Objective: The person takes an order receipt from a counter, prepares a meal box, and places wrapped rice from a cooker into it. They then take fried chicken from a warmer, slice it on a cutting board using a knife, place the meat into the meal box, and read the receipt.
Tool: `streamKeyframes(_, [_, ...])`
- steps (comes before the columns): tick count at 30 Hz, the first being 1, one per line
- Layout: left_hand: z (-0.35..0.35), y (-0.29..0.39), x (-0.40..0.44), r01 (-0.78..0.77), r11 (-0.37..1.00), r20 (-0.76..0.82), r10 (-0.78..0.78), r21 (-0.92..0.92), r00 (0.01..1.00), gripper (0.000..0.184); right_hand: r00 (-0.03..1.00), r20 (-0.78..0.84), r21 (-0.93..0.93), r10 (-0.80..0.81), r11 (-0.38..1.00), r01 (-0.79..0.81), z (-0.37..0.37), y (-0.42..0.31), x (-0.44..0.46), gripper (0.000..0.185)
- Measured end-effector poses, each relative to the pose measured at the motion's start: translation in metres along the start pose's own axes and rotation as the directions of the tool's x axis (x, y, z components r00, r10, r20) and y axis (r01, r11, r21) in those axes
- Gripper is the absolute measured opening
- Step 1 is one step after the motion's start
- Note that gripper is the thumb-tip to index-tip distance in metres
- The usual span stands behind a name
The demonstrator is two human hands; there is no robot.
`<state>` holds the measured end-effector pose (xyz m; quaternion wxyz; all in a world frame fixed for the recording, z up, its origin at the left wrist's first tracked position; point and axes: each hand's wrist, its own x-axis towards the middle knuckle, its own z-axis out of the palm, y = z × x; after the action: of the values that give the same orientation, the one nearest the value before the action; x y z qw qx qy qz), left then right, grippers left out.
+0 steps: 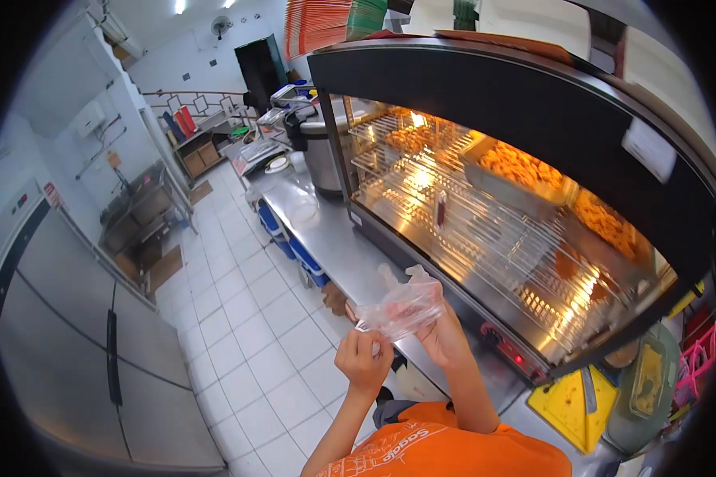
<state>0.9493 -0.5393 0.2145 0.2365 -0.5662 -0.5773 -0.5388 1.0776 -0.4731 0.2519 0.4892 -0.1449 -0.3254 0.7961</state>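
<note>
A thin clear plastic bag [398, 312] is held up between my hands, over the front edge of the steel counter [314, 238]. My left hand [363, 359] pinches the bag's lower left corner with curled fingers. On the other side, my right hand [444, 334] grips the bag, its fingers partly hidden behind the plastic. Something reddish shows through the bag; I cannot make out whether it is contents or fingers. The glass-fronted warming cabinet [485, 238] stands just beyond my hands, with trays of fried food [521, 164] inside.
A yellow cutting board [574, 407] with a knife [588, 389] lies at the lower right, beside a green tray [643, 389]. A large metal pot [323, 161] stands left of the cabinet. Steel refrigerator doors [71, 350] line the left side, across the tiled floor [247, 342].
</note>
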Motion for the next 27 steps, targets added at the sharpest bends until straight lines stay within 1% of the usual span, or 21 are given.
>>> streamKeyframes(3, [0.030,-0.044,0.035,-0.009,1.000,0.059,0.010,-0.018,0.998,0.024,0.976,0.191,0.193,0.105,0.971,-0.143,0.009,0.002,0.065,0.056])
streamKeyframes(4, [0.040,-0.058,0.045,-0.011,1.000,0.078,0.012,-0.018,0.997,0.023,0.968,0.222,0.128,0.118,0.981,-0.149,0.015,0.005,0.086,0.063])
streamKeyframes(7, [0.070,-0.085,0.069,0.193,0.976,0.101,-0.183,-0.098,0.978,0.020,0.991,0.131,-0.129,-0.017,0.991,0.034,0.032,0.015,0.140,0.072])
streamKeyframes(8, [0.078,-0.090,0.074,0.292,0.943,0.131,-0.273,-0.158,0.953,0.019,0.985,0.163,-0.229,-0.061,0.969,0.098,0.033,0.012,0.156,0.067])
streamKeyframes(9, [0.086,-0.096,0.078,0.388,0.897,0.166,-0.358,-0.214,0.919,0.017,0.964,0.186,-0.404,-0.192,0.879,0.253,0.033,0.010,0.172,0.065])
streamKeyframes(10, [0.093,-0.103,0.080,0.481,0.836,0.207,-0.437,-0.264,0.875,0.017,0.922,0.233,-0.560,-0.308,0.733,0.386,0.032,0.008,0.189,0.063])
streamKeyframes(11, [0.101,-0.114,0.079,0.519,0.807,0.247,-0.462,-0.282,0.852,0.016,0.866,0.301,-0.687,-0.400,0.538,0.488,0.031,0.005,0.206,0.061])
streamKeyframes(12, [0.110,-0.126,0.076,0.557,0.775,0.289,-0.483,-0.299,0.827,0.016,0.806,0.324,-0.782,-0.496,0.340,0.523,0.042,-0.004,0.217,0.061])
streamKeyframes(13, [0.118,-0.136,0.074,0.592,0.742,0.331,-0.499,-0.315,0.801,0.016,0.798,0.327,-0.872,-0.507,0.165,0.462,0.053,-0.016,0.225,0.064])
streamKeyframes(14, [0.123,-0.142,0.079,0.652,0.680,0.396,-0.526,-0.336,0.752,0.016,0.788,0.334,-0.925,-0.517,-0.018,0.380,0.064,-0.028,0.236,0.067])
streamKeyframes(15, [0.126,-0.145,0.087,0.707,0.614,0.461,-0.544,-0.351,0.701,0.015,0.779,0.344,-0.939,-0.524,-0.200,0.280,0.069,-0.035,0.252,0.070])
streamKeyframes(16, [0.130,-0.150,0.095,0.756,0.545,0.525,-0.552,-0.362,0.648,0.015,0.781,0.336,-0.933,-0.527,-0.297,0.202,0.068,-0.038,0.273,0.071])
streamKeyframes(18, [0.139,-0.168,0.105,0.815,0.475,0.666,-0.493,-0.332,0.559,0.017,0.783,0.320,-0.878,-0.534,-0.477,0.034,0.064,-0.046,0.318,0.074])
streamKeyframes(19, [0.144,-0.179,0.109,0.840,0.444,0.730,-0.454,-0.312,0.511,0.018,0.805,0.245,-0.867,-0.541,-0.494,-0.068,0.062,-0.052,0.342,0.074])
streamKeyframes(21, [0.162,-0.207,0.111,0.848,0.411,0.794,-0.361,-0.335,0.489,0.018,0.805,0.119,-0.804,-0.581,-0.532,-0.265,0.049,-0.069,0.397,0.078])
streamKeyframes(22, [0.171,-0.220,0.113,0.850,0.395,0.821,-0.310,-0.349,0.480,0.018,0.741,0.199,-0.722,-0.642,-0.607,-0.332,0.034,-0.076,0.429,0.079])
streamKeyframes(23, [0.178,-0.232,0.117,0.839,0.412,0.840,-0.252,-0.355,0.480,0.018,0.746,0.118,-0.680,-0.656,-0.600,-0.420,0.050,-0.090,0.447,0.073])
streamKeyframes(24, [0.184,-0.245,0.122,0.824,0.433,0.857,-0.191,-0.365,0.479,0.018,0.761,0.070,-0.796,-0.644,-0.496,-0.347,0.031,-0.104,0.478,0.070])
streamKeyframes(25, [0.188,-0.259,0.130,0.810,0.454,0.871,-0.130,-0.373,0.474,0.018,0.783,0.047,-0.786,-0.621,-0.506,-0.354,0.003,-0.115,0.507,0.066])
streamKeyframes(26, [0.187,-0.271,0.142,0.851,0.421,0.920,-0.085,-0.314,0.381,0.018,0.802,0.024,-0.777,-0.596,-0.517,-0.360,-0.024,-0.125,0.536,0.062])
streamKeyframes(27, [0.190,-0.286,0.148,0.847,0.433,0.932,-0.040,-0.310,0.361,0.019,0.816,-0.009,-0.770,-0.578,-0.517,-0.375,-0.041,-0.136,0.555,0.061])
